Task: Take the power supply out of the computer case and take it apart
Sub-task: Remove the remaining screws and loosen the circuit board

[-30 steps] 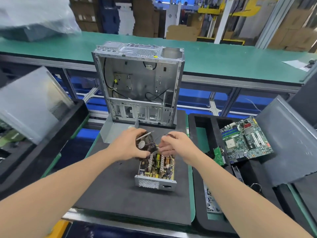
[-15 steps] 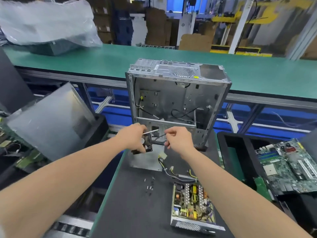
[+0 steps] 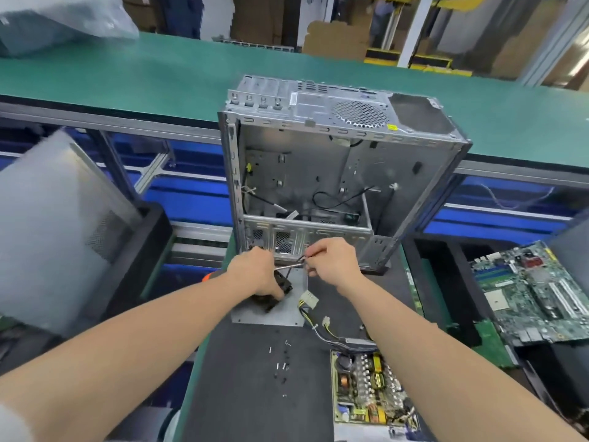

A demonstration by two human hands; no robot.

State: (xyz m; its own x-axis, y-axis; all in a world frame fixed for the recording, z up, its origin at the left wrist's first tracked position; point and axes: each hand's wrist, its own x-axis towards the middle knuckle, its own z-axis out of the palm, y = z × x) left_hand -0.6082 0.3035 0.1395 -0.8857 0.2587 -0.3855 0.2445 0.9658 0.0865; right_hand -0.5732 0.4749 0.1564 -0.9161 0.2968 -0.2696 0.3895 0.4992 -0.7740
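View: I had the head camera swing up and left over the last second, so the power supply (image 3: 366,387) slid from frame centre to the lower right.
Left hand: my left hand (image 3: 255,277) was curled round the small black fan (image 3: 283,286). A thin metal tool (image 3: 287,267) stuck out of it toward the right; I could not tell what kind.
Right hand: my right hand (image 3: 331,263) pinched the fan lead (image 3: 290,272) between fingertips, just beside the tool's tip.
Change: a second ago both hands sat right over the open supply with the fan close above its board. Now they were in mid-frame, in front of the computer case (image 3: 334,173), with the fan well apart from the board.
Fan position: above the loose cover plate (image 3: 271,315) on the dark mat (image 3: 242,393). I could not tell whether it touched the plate.
Power supply: out of the case, lid off, board exposed in its tray, and its cable bundle (image 3: 314,320) trailed up toward the plate.
Screws: several removed screws (image 3: 282,365) lay scattered on the mat between plate and supply.
Meaning: I judged that the fan was out of the housing and that only its lead was being dealt with.
Progress: removal was done and disassembly well along. The board was not yet lifted from its tray.
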